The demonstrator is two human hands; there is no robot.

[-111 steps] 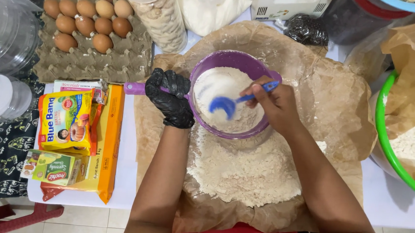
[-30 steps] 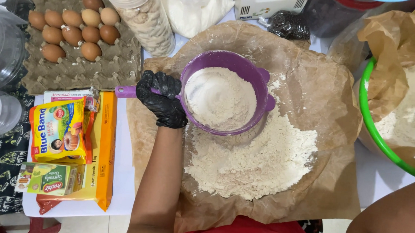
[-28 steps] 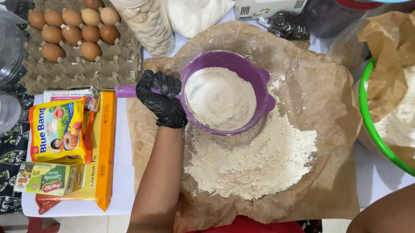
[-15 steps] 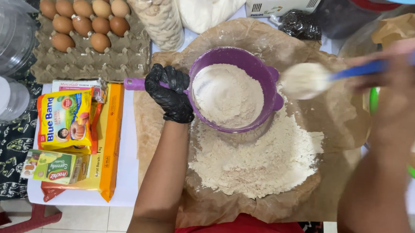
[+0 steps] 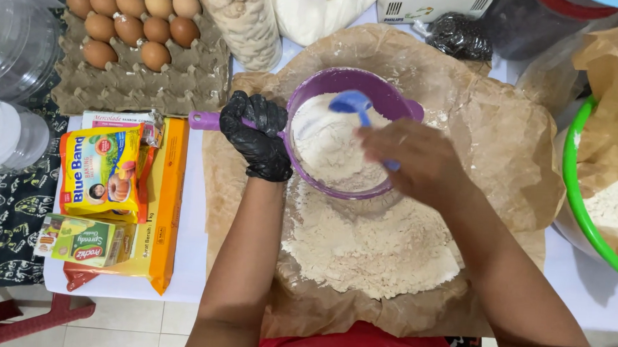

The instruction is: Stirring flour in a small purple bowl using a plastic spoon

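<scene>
Fingers (image 5: 390,139) grip blue spoon (image 5: 352,103); purple sieve (image 5: 399,104) flour-filled.

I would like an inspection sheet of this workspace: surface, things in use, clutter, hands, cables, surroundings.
Surface: white table, partly covered by brown paper that carries a pile of sifted flour.
Things in use: purple sieve with flour inside, above the pile; blue spoon in the sieve.
Clutter: egg tray with brown eggs, yellow packets, orange box, clear jar, green-rimmed bowl lined with paper and flour.
Hands: left hand, in a black glove, grips the sieve handle; right hand, bare, holds the spoon.
Cables: nothing seen.
Surroundings: tiled floor, red stool, clear plastic containers.
</scene>
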